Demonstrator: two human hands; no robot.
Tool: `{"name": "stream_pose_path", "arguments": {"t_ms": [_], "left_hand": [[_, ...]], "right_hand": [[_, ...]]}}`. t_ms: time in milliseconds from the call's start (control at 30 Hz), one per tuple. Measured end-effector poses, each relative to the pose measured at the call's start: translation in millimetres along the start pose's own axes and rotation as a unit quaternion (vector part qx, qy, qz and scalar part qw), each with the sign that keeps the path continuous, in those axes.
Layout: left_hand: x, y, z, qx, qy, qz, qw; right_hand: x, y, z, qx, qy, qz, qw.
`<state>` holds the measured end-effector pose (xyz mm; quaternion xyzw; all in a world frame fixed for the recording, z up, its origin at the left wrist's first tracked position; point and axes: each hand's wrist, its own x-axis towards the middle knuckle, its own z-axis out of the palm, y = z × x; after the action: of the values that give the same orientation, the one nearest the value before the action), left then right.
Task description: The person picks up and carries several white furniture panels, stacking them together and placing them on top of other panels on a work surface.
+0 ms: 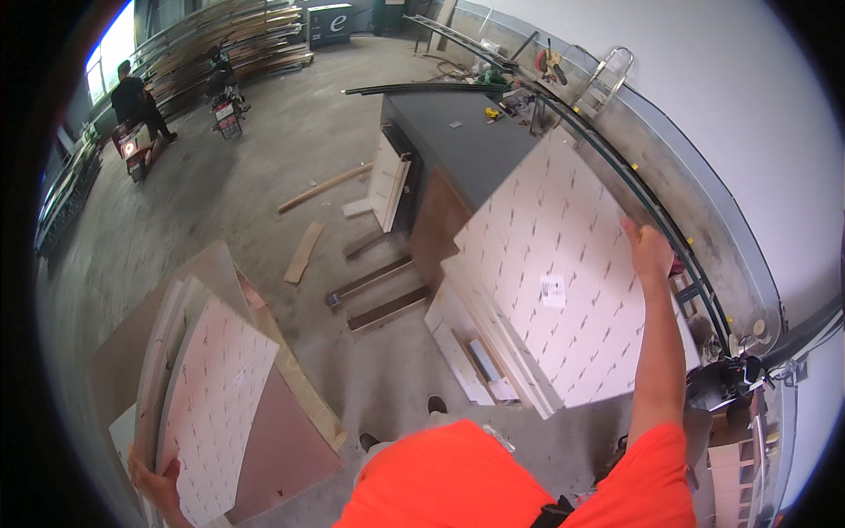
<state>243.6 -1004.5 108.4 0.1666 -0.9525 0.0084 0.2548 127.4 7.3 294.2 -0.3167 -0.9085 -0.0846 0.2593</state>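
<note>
At the lower left, my left hand (158, 486) grips the near edge of a white patterned panel (216, 396), its thumb on the printed face. That panel leans with others against a stack of brown sheets (286, 440). On the right, my right arm reaches out, and my right hand (650, 251) is closed on the far right edge of a larger white patterned panel (546, 317) with a small label. This panel lies tilted on top of several pale boards (502, 339). The fingers under its edge are hidden.
A dark grey table (449, 132) stands beyond the right panel. Loose wood strips (370, 282) and a long stick (321, 187) lie on the floor. Far left, a person (134, 99) sits on a scooter (134, 145) near another motorbike (226, 110). A stepladder (606, 81) leans at the wall.
</note>
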Motion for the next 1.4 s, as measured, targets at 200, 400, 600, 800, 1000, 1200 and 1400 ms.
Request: {"name": "stream_pose_path", "arguments": {"t_ms": [200, 400, 600, 800, 1000, 1200, 1400], "left_hand": [[-2, -50, 20, 0.007, -0.041, -0.006, 0.999], [6, 4, -1, 0.027, -0.105, -0.147, 0.983], [15, 13, -2, -0.051, -0.165, -0.122, 0.977], [25, 26, -42, 0.249, -0.241, 0.054, 0.937], [27, 148, -103, 0.267, -0.290, -0.083, 0.915], [31, 194, -95, 0.236, -0.313, -0.160, 0.906], [-37, 26, -65, -0.026, -0.138, -0.168, 0.976]], "right_hand": [[11, 87, 81, 0.046, -0.103, 0.066, 0.991], [27, 165, 179, 0.089, -0.136, 0.083, 0.983], [35, 222, 276, 0.108, -0.187, 0.147, 0.965], [6, 250, 367, 0.131, -0.266, 0.216, 0.930], [5, 212, 357, 0.131, -0.310, 0.259, 0.905], [-7, 176, 388, 0.048, -0.247, 0.126, 0.960], [-193, 24, 296, 0.094, -0.473, -0.261, 0.836]]}}
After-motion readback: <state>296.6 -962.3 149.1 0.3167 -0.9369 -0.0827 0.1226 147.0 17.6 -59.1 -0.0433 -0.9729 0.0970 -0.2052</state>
